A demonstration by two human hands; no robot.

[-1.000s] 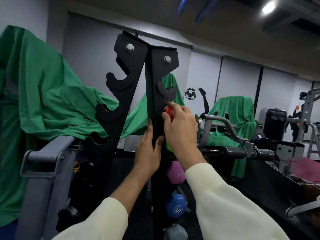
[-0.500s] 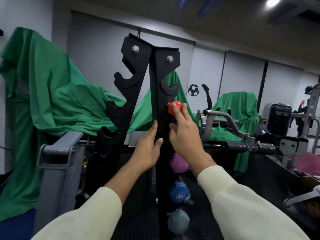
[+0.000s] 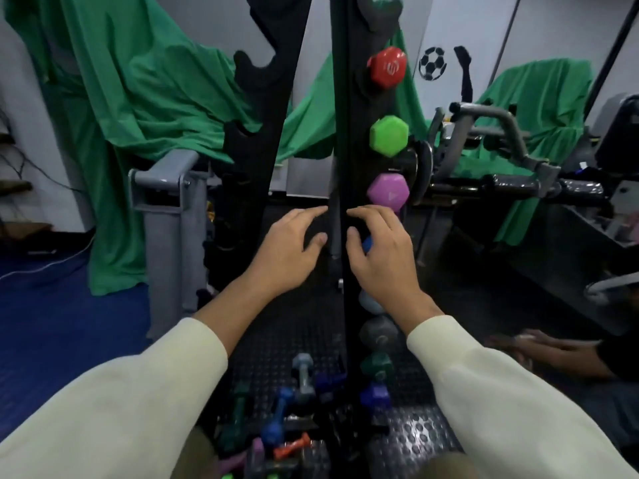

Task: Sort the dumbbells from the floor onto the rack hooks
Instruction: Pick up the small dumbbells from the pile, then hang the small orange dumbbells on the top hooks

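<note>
Hazards first, largest item down: the rack (image 3: 347,174), a tall black upright with notched hooks, stands directly before you with both of your arms reaching either side of its centre post; leaning on it or catching a sleeve on a hook as you bend could, in my judgement, rock it and shake loose what already hangs there. Hung stock, top to bottom on the right column: red dumbbell (image 3: 386,68), green dumbbell (image 3: 389,135), pink dumbbell (image 3: 388,192), a blue one mostly hidden behind your right hand, then grey and darker ones lower, blurred. The left column's hooks that show hang bare. Floor stock: a pile of loose dumbbells (image 3: 287,413) at the rack's foot between your arms, crowded and overlapping, so a careless lift may roll a neighbour onto your feet; colours there are dim and the count cannot be told. Your left hand (image 3: 288,252) is released, fingers spread and relaxed, grasping nothing, just left of the post. Your right hand (image 3: 378,257) is likewise released and holds nothing, just below the pink dumbbell. Surroundings: green cloth (image 3: 145,98) draped over equipment behind; a grey machine frame (image 3: 166,209) close at the rack's left, narrowing access to that column; a handlebar machine (image 3: 498,133) at the right rear. Obstruction of note: another person's hand (image 3: 549,350) rests on the floor at lower right, near your reach path.
</note>
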